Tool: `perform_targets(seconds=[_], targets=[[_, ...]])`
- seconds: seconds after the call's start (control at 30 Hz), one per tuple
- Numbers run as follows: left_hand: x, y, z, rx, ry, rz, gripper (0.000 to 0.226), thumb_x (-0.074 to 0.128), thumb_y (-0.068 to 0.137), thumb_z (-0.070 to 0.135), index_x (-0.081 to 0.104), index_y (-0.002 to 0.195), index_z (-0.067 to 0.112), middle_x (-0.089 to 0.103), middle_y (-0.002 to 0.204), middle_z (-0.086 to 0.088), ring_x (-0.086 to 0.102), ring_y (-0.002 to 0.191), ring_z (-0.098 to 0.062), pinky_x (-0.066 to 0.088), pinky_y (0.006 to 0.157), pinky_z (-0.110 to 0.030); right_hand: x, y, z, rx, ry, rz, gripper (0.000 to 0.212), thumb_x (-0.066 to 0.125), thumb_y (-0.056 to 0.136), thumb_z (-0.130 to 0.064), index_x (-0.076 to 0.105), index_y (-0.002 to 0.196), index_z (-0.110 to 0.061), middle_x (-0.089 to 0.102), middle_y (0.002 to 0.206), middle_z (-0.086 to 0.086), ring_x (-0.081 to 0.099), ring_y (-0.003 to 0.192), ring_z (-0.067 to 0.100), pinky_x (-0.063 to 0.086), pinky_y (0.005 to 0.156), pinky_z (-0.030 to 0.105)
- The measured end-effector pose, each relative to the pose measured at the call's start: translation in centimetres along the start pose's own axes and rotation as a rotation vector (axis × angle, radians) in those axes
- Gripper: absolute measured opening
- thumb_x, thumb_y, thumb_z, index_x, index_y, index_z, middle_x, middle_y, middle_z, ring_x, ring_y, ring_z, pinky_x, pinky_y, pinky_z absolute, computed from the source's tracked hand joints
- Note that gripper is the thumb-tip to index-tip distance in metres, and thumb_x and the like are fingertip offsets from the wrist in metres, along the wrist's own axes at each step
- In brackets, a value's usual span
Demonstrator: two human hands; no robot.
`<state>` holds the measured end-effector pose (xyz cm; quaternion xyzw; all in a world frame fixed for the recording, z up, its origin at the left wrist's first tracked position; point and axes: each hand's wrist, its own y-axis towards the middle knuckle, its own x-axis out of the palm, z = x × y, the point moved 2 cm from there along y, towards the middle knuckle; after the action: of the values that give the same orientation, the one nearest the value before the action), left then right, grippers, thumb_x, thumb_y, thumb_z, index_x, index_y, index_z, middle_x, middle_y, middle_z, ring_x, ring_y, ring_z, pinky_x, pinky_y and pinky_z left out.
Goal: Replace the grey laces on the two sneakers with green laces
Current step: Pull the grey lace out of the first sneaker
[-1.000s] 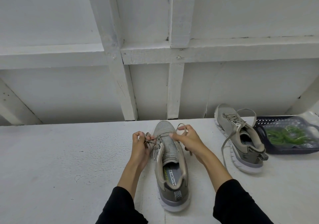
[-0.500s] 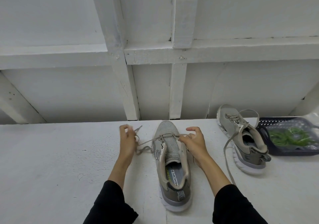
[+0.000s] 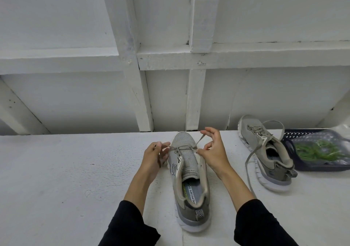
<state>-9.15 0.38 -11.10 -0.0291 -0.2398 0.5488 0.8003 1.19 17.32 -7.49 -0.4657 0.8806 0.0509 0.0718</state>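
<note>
A grey sneaker (image 3: 187,185) stands in front of me on the white table (image 3: 66,179), toe pointing away. Only its lowest eyelets near the toe still carry the grey lace (image 3: 199,141). My left hand (image 3: 153,157) pinches the lace's left end beside the toe. My right hand (image 3: 213,151) pinches the right end and holds it up above the toe. A second grey sneaker (image 3: 265,156) lies to the right with its grey lace (image 3: 248,168) loose and trailing over the table. Green laces (image 3: 318,150) lie in a dark basket (image 3: 295,160) at the far right.
A white wooden wall with beams (image 3: 197,94) rises just behind the table's far edge. The basket sits close against the second sneaker's heel side. Bare table surface stretches to the left of my arms.
My left hand came back in toward the toe after pulling lace out to the left. My right hand lifted its end of the lace up above the toe.
</note>
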Motion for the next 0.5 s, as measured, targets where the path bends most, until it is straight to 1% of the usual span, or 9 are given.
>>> perform_targets(seconds=[0.03, 0.1, 0.2, 0.23, 0.3, 0.33, 0.4, 0.43, 0.5], targets=[[-0.1, -0.1, 0.0, -0.046, -0.185, 0.015, 0.028, 0.037, 0.105, 0.019, 0.051, 0.086, 0.004, 0.067, 0.098, -0.006, 0.064, 0.087, -0.019, 0.054, 0.077, -0.029, 0.0, 0.0, -0.1, 0.008, 0.0, 0.0, 0.07, 0.063, 0.072, 0.017, 0.042, 0.122, -0.028, 0.053, 0.119, -0.017, 0.044, 0.059, 0.009, 0.045, 0.058, 0.018], [-0.3, -0.1, 0.0, -0.097, -0.452, 0.03, 0.031, 0.033, 0.106, 0.019, 0.046, 0.081, 0.006, 0.061, 0.083, -0.006, 0.061, 0.083, -0.019, 0.059, 0.072, -0.034, 0.2, 0.0, 0.0, 0.033, 0.004, -0.005, 0.068, 0.064, 0.074, 0.015, 0.042, 0.122, -0.028, 0.055, 0.114, -0.016, 0.044, 0.06, 0.008, 0.045, 0.058, 0.018], [0.0, 0.1, -0.1, -0.097, -0.516, 0.081, 0.035, 0.029, 0.107, 0.02, 0.037, 0.074, 0.012, 0.042, 0.066, -0.002, 0.046, 0.061, -0.012, 0.057, 0.058, -0.032, 0.6, 0.2, 0.3, 0.109, 0.011, -0.014, 0.063, 0.065, 0.077, 0.011, 0.043, 0.123, -0.025, 0.06, 0.107, -0.008, 0.045, 0.063, 0.008, 0.045, 0.062, 0.02], [0.0, 0.1, -0.3, -0.073, -0.372, 0.102, 0.033, 0.03, 0.106, 0.019, 0.035, 0.074, 0.014, 0.038, 0.064, -0.002, 0.042, 0.055, -0.011, 0.052, 0.053, -0.029, 0.6, 0.2, 0.4, 0.142, 0.003, -0.02, 0.059, 0.066, 0.078, 0.008, 0.044, 0.123, -0.023, 0.061, 0.103, -0.006, 0.047, 0.065, 0.009, 0.044, 0.065, 0.021], [0.1, -0.1, -0.3, 0.089, 0.215, 0.082, 0.021, 0.037, 0.102, 0.018, 0.036, 0.081, 0.017, 0.039, 0.068, -0.004, 0.042, 0.053, -0.011, 0.04, 0.048, -0.023, 0.5, 0.3, 0.4, 0.21, -0.047, -0.033, 0.049, 0.07, 0.079, -0.001, 0.046, 0.118, -0.019, 0.06, 0.094, -0.002, 0.054, 0.077, 0.012, 0.044, 0.067, 0.022], [0.4, -0.3, -0.2, 0.201, 0.511, 0.013, 0.012, 0.043, 0.1, 0.02, 0.039, 0.089, 0.019, 0.043, 0.072, -0.005, 0.046, 0.058, -0.013, 0.039, 0.049, -0.025, 0.4, 0.3, 0.3, 0.238, -0.085, -0.039, 0.044, 0.071, 0.08, -0.006, 0.047, 0.114, -0.018, 0.058, 0.091, -0.001, 0.055, 0.08, 0.014, 0.043, 0.065, 0.022], [1.0, -0.4, -0.5, 0.353, 0.916, -0.103, 0.006, 0.048, 0.1, 0.022, 0.044, 0.105, 0.02, 0.054, 0.088, -0.004, 0.051, 0.082, -0.015, 0.044, 0.069, -0.032, 0.3, 0.4, -0.1, 0.263, -0.168, -0.053, 0.039, 0.071, 0.08, -0.01, 0.047, 0.11, -0.018, 0.058, 0.088, 0.001, 0.055, 0.078, 0.013, 0.042, 0.06, 0.022], [0.9, -0.2, -0.6, 0.395, 1.054, -0.101, 0.009, 0.048, 0.1, 0.023, 0.048, 0.108, 0.019, 0.055, 0.099, -0.003, 0.049, 0.095, -0.016, 0.042, 0.079, -0.031, 0.3, 0.6, -0.4, 0.262, -0.219, -0.061, 0.037, 0.07, 0.08, -0.012, 0.048, 0.109, -0.018, 0.06, 0.088, 0.002, 0.055, 0.076, 0.011, 0.041, 0.059, 0.021], [0.9, -0.1, -0.4, 0.457, 1.259, -0.04, 0.015, 0.046, 0.101, 0.022, 0.055, 0.11, 0.014, 0.05, 0.108, -0.004, 0.042, 0.106, -0.018, 0.038, 0.087, -0.03, 0.7, 1.0, -0.7, 0.258, -0.344, -0.078, 0.025, 0.068, 0.08, -0.014, 0.058, 0.103, -0.016, 0.064, 0.092, 0.002, 0.059, 0.079, 0.011, 0.042, 0.061, 0.02]])
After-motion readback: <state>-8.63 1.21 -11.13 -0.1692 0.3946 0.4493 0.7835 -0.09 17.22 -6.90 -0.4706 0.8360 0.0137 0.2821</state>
